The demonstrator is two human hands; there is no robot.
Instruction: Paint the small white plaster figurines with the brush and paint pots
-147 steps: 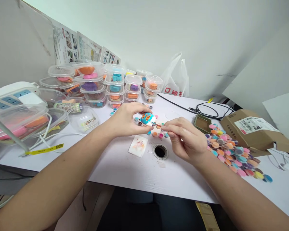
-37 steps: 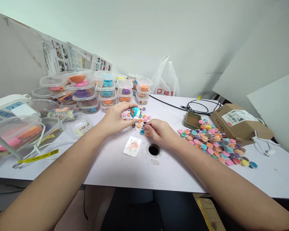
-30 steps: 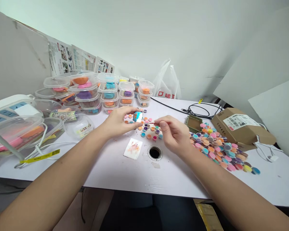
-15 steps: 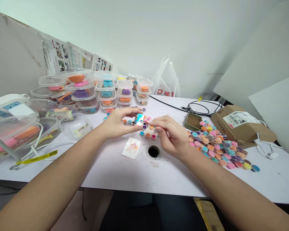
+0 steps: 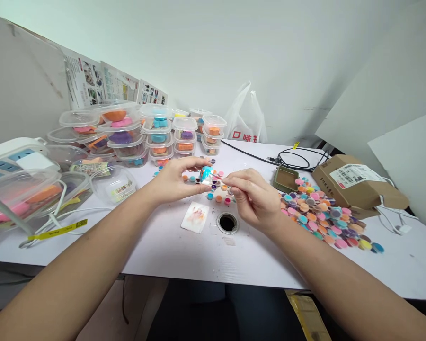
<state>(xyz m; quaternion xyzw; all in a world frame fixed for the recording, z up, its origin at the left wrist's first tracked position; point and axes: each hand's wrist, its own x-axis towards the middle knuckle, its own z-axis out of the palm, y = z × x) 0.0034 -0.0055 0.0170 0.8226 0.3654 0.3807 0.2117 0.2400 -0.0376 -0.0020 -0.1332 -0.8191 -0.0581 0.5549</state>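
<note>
My left hand [image 5: 177, 180] pinches a small rounded figure [image 5: 206, 174] painted blue, white and orange between thumb and fingers, above the table. Closed around a thin paintbrush [image 5: 218, 177] is my right hand [image 5: 257, 196]; the brush tip is at the figure's right side, and I cannot tell whether it touches. Behind and below the figure, several small paint pots [image 5: 218, 199] in mixed colours stand on the table. A white tissue [image 5: 195, 217] with reddish and orange stains lies in front of my left hand.
Stacked clear tubs [image 5: 158, 137] hold coloured pieces at the back left. Many paint pots [image 5: 321, 215] are heaped at right, beside a green tray [image 5: 286, 179] and an open cardboard box [image 5: 357, 182]. A round cable hole [image 5: 227, 223] pierces the white table [image 5: 213, 258]. A power strip [image 5: 12, 161] sits left.
The figure has turned slightly in my left hand, showing more blue on top. My right hand stays close with the brush. The whole view has shifted a little.
</note>
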